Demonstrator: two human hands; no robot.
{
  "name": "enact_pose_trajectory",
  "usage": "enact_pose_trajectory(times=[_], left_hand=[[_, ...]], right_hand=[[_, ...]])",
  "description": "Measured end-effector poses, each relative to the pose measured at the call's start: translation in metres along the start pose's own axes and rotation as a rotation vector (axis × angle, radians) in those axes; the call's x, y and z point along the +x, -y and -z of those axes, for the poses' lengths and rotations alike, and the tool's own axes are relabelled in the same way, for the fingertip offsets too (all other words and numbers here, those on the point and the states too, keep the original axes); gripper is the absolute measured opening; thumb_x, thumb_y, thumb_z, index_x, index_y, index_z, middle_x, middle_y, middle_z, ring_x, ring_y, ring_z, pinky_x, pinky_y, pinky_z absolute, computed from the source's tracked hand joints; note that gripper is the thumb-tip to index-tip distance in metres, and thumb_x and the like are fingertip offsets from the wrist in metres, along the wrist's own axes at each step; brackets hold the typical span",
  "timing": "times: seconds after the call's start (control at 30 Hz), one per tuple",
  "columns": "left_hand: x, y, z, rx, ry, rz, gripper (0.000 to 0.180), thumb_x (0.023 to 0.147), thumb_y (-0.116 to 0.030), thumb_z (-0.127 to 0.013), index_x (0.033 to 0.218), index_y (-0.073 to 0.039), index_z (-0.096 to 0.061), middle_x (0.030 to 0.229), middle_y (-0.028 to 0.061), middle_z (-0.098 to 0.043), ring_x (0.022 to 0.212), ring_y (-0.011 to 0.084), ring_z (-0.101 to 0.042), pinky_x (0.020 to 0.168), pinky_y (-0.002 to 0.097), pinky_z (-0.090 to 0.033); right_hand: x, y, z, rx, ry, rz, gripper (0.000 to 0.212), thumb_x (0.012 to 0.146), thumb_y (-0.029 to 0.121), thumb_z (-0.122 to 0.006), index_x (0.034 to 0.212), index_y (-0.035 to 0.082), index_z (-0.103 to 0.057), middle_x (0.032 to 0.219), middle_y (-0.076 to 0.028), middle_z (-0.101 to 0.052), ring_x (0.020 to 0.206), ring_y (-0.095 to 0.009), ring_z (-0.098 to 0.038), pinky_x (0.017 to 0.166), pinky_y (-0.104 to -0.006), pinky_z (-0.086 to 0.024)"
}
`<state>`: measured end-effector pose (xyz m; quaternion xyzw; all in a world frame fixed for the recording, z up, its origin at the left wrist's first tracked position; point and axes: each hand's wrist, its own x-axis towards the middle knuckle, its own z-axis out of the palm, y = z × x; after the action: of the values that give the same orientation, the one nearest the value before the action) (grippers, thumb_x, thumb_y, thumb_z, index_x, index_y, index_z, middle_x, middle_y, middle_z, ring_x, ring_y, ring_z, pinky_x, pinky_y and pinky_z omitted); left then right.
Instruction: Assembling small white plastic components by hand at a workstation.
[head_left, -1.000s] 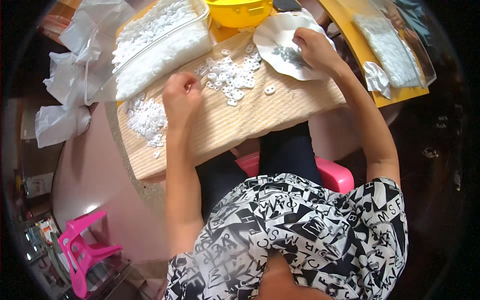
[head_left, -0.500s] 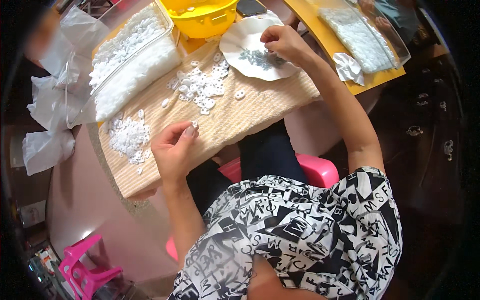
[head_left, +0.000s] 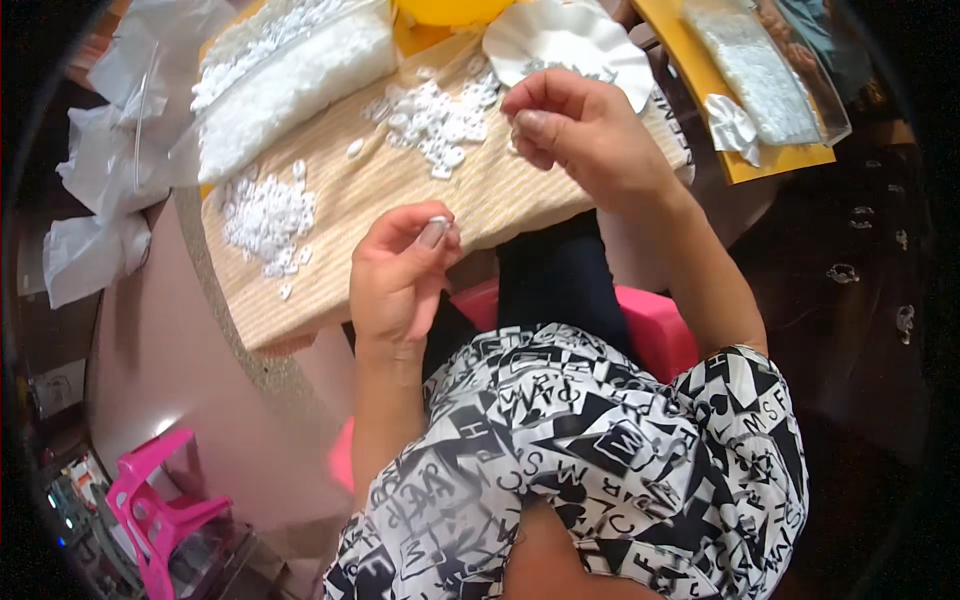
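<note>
My left hand point(head_left: 400, 270) is closed in a pinch over the near edge of the cloth, with a small white plastic piece point(head_left: 441, 221) between thumb and forefinger. My right hand point(head_left: 590, 135) hovers up and to the right of it, thumb and fingers pressed together; whatever they hold is too small to make out. Behind the right hand lies a white wavy-rimmed plate point(head_left: 515, 38) bearing small grey pieces point(head_left: 597, 73), partly hidden by that hand. A loose pile of white plastic pieces with holes point(head_left: 430, 120) lies mid-cloth. Another pile of smaller white pieces point(head_left: 265, 222) lies at the left.
A striped cloth point(head_left: 330, 225) covers the work surface. At the far left stands a clear bin of white pieces point(head_left: 300, 95), beside crumpled plastic bags point(head_left: 100, 250). A yellow basin point(head_left: 450, 8) is at the back. Crumpled white paper point(head_left: 733, 128) and a clear tray point(head_left: 765, 95) sit right.
My right hand has left the grey pieces on the plate and come nearer, toward my left hand. My left hand has risen slightly and shifted right, still pinching. The view has shifted a little.
</note>
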<state>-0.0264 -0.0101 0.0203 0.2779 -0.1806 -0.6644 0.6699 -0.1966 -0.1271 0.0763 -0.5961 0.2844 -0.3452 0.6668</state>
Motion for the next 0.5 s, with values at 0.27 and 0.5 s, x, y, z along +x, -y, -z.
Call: enact_pose_trajectory(times=[0.27, 0.5], left_hand=[[-0.013, 0.000, -0.010, -0.041, -0.035, 0.047, 0.014, 0.077, 0.001, -0.057, 0.091, 0.002, -0.056, 0.081, 0.0127, -0.058, 0.069, 0.0165, -0.056, 0.059, 0.0231, -0.046], [-0.021, 0.003, -0.014, 0.035, -0.046, 0.029, 0.014, 0.077, 0.004, -0.055, 0.091, 0.003, -0.055, 0.080, 0.0127, -0.060, 0.067, 0.0165, -0.060, 0.057, 0.0227, -0.050]], right_hand=[[-0.037, -0.010, -0.057, -0.027, -0.180, 0.017, 0.011, 0.078, -0.001, -0.054, 0.089, -0.003, -0.053, 0.075, -0.003, -0.055, 0.066, -0.008, -0.051, 0.060, -0.0202, -0.044], [-0.046, -0.018, -0.062, 0.003, -0.138, -0.006, 0.010, 0.078, -0.002, -0.053, 0.088, -0.003, -0.051, 0.077, -0.003, -0.054, 0.068, -0.008, -0.052, 0.060, -0.0205, -0.046]])
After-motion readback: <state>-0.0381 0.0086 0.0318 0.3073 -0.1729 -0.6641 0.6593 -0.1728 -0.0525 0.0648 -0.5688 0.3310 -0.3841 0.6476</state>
